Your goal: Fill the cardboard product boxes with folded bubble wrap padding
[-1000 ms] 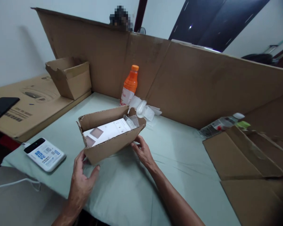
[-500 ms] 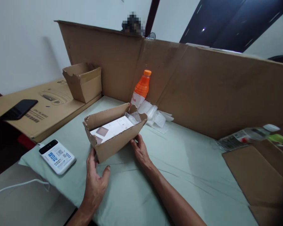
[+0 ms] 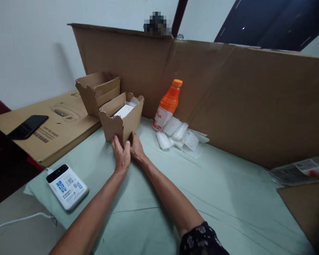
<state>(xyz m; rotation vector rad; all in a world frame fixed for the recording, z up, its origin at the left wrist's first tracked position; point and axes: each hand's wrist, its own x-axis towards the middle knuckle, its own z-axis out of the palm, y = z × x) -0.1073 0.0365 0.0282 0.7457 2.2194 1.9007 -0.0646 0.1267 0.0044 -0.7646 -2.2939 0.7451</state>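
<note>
In the head view an open-topped cardboard box stands upright on the green cloth, close beside a second open cardboard box. White packets and some clear plastic wrap show inside the nearer box. My left hand grips its near lower corner, fingers against the front face and thumb at the edge. Low on the box's right side is my right hand, holding it there; its fingertips are partly hidden.
An orange bottle and several bubble-wrap pieces lie right of the boxes. A tall cardboard wall closes the back. At left are a flat carton bearing a black phone, and a white power bank. Someone's head shows behind the wall.
Both hands have moved the nearer box forward and left, turned it, and brought it beside the second box. My hands are now closer together. The camera view has shifted slightly.
</note>
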